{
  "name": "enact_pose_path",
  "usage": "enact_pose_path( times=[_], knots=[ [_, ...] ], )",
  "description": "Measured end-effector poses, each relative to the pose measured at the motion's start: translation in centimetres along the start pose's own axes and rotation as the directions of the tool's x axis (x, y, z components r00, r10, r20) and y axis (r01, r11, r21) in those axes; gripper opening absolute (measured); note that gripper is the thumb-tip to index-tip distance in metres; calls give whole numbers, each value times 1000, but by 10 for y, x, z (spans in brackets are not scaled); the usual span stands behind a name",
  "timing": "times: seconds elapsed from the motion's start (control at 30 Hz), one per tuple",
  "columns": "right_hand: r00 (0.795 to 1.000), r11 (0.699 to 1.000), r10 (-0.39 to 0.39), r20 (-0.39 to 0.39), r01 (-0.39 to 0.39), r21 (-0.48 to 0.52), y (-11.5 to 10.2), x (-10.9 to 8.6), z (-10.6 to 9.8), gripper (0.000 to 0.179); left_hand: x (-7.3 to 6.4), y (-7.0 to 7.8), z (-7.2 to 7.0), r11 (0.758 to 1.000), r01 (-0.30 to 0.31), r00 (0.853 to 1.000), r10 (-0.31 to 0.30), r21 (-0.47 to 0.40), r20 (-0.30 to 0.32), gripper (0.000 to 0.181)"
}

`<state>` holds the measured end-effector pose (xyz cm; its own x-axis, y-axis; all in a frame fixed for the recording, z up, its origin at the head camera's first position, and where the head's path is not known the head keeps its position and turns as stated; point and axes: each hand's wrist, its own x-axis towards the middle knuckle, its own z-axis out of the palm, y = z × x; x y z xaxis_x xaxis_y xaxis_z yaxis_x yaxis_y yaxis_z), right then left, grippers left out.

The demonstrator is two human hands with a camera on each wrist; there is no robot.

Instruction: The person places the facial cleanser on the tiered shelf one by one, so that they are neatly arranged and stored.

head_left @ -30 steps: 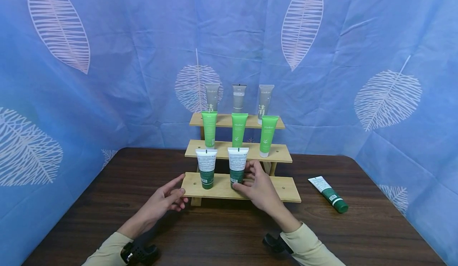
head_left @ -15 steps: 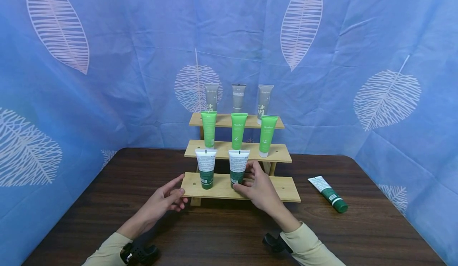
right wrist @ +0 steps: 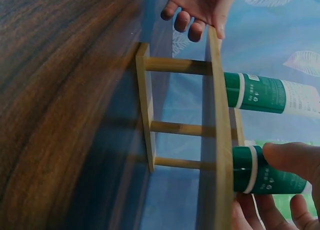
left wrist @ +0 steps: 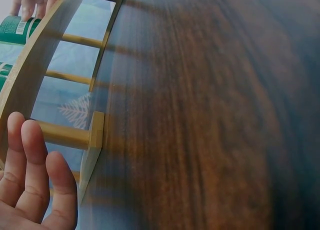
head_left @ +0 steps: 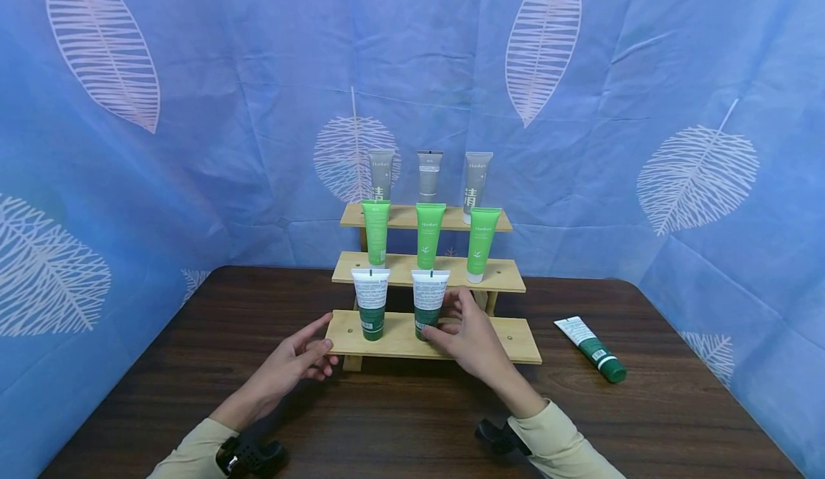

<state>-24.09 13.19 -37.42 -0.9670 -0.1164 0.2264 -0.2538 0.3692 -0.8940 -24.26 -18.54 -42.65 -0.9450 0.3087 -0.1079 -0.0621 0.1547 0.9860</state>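
On the lowest shelf of the wooden display stand [head_left: 393, 348], two white-and-green squeeze tubes stand upright on their caps. My right hand [head_left: 473, 339] holds the right tube [head_left: 428, 296] low down, thumb on its green part and fingers behind it. The left tube [head_left: 370, 300] stands apart from both hands. My left hand [head_left: 290, 364] touches the left end of that shelf with thumb and index finger. Its other fingers [left wrist: 34, 165] are loosely extended beside the shelf in the left wrist view. A third white-and-green tube [head_left: 591, 350] lies on the table to the right.
Three bright green tubes, among them the middle one [head_left: 430, 235], stand on the middle shelf. Three grey tubes, one at the right [head_left: 477, 185], stand on the top shelf. The dark wood table [head_left: 399, 422] carries the stand. A blue leaf-print cloth [head_left: 258, 142] hangs behind.
The right tube has shifted very slightly right and down on the shelf. My right hand has moved slightly to the right. My left hand stays at the shelf's end.
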Motion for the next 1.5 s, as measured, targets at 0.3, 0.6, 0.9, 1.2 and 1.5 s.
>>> enact_pose_path(
  times=[0.3, 0.6, 0.9, 1.2, 1.5],
  knots=[
    [999, 999, -40, -11, 40, -3, -9, -1, -18, 52, -1, 1, 1, 1000, 2, 1000, -2, 0, 1, 70],
    [997, 997, -69, -25, 68, -47, -16, -1, -51, 59, -1, 3, 2, 1000, 12, 1000, -12, 2, -10, 70],
    [993, 989, -98, -68, 89, -117, -11, -8, -92, 61, -1, 2, 1, 1000, 4, 1000, -4, 3, -2, 70],
    [990, 959, -73, -124, 35, -282, -1, -25, -137, 62, -1, 3, 1, 1000, 1, 1000, -1, 2, -3, 70],
    [995, 907, -54, -85, 14, -420, 16, -34, -189, 59, -2, 3, 2, 1000, 3, 1000, -3, 2, -8, 70]
  ],
)
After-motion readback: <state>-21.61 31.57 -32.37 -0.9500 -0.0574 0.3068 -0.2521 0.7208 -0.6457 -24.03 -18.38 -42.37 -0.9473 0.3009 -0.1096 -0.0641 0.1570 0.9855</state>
